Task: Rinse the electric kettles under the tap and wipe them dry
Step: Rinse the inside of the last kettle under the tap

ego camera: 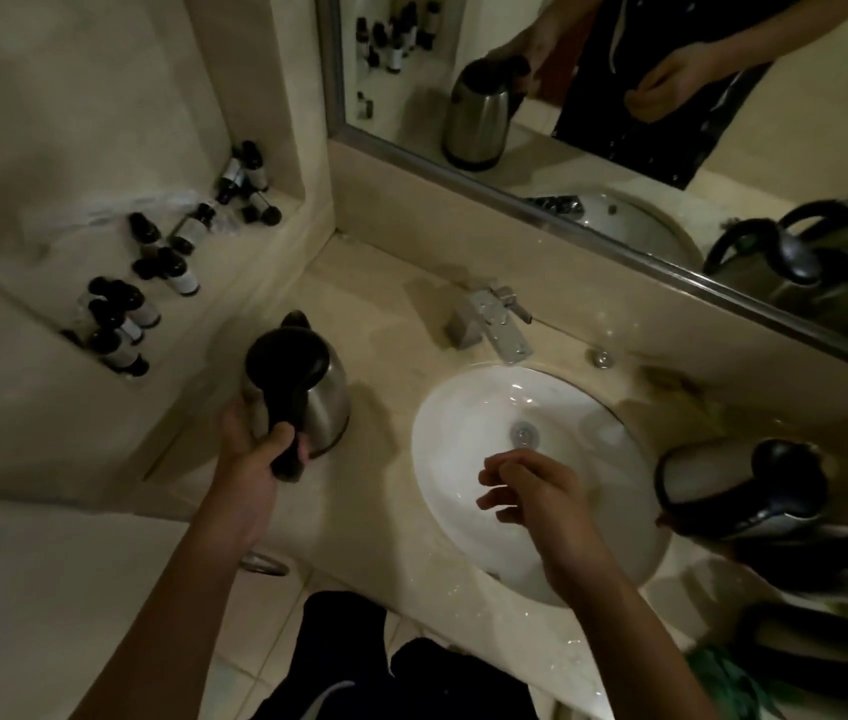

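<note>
A steel electric kettle [320,402] with a black lid and black handle stands on the marble counter left of the white basin [453,423]. My left hand [250,449] grips its handle. My right hand [531,491] hovers over the basin with loosely curled fingers and holds nothing. The chrome tap [494,319] stands behind the basin; no water runs from it. Another steel kettle [733,491] lies on its side on the counter right of the basin, with more kettles [816,569] behind and below it.
Several small dark bottles [152,283] lie on a recessed wall shelf at the left. A mirror [619,122] runs along the back wall and reflects the kettle and my arms. A green cloth [723,672] lies at the lower right. Tiled floor shows below.
</note>
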Demonstrator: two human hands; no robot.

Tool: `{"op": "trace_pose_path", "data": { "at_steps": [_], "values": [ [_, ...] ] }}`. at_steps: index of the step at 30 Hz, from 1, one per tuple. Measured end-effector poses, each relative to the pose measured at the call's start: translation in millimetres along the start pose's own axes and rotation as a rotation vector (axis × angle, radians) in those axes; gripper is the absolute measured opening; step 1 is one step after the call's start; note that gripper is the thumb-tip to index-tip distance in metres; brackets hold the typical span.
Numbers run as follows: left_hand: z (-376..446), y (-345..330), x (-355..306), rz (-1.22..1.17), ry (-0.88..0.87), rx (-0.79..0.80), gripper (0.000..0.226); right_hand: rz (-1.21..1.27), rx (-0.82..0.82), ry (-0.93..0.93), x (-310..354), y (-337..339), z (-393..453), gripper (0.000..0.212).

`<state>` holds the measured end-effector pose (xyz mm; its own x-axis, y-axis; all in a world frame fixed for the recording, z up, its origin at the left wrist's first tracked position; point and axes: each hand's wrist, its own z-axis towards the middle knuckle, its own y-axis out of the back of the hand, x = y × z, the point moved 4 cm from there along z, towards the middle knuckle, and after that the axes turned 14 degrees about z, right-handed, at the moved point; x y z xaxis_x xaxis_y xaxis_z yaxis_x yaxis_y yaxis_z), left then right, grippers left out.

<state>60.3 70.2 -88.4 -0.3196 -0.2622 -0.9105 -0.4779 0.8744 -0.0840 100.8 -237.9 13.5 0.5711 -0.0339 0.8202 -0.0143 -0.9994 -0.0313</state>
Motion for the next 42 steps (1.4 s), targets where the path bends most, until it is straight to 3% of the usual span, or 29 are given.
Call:
{"op": "trace_pose_path", "data": {
  "at_steps": [8, 13, 16, 21, 27, 32, 34, 38, 42],
  "values": [
    [-24, -99, -13, 0.049, 0.207, 0.206, 0.045, -0.061, -0.032, 0.0, 2, 21, 8, 0.02],
    [-30, -133, 0, 0.492, 0.081, 0.284, 0.068, -0.048, -0.109, -0.031, 1, 48, 12, 0.015],
    [-18, -153, 8, 0.628, -0.018, 0.287, 0.063, -0.026, -0.143, -0.067, -4, 61, 18, 0.013],
    [34, -180, 32, 0.743, -0.033, 0.373, 0.063, -0.089, -0.155, -0.096, -5, 70, 44, 0.013],
    [88, -187, 57, 1.008, -0.211, 0.406, 0.039, -0.289, -0.173, 0.057, 23, 60, 109, 0.019],
    [100, -189, 72, 1.049, -0.437, 0.366, 0.047, -0.312, -0.184, 0.177, 65, 28, 179, 0.029],
    [102, -186, 85, 1.263, -0.53, 0.295, 0.054, -0.332, -0.152, 0.158, 75, 14, 210, 0.04],
    [107, -189, 99, 1.439, -0.453, 0.294, 0.056, -0.475, -0.01, 0.055, 73, -2, 265, 0.073],
    [113, -189, 103, 1.526, -0.538, 0.259, 0.039, -0.372, -0.036, 0.059, 78, 8, 300, 0.06]
  ]
}}
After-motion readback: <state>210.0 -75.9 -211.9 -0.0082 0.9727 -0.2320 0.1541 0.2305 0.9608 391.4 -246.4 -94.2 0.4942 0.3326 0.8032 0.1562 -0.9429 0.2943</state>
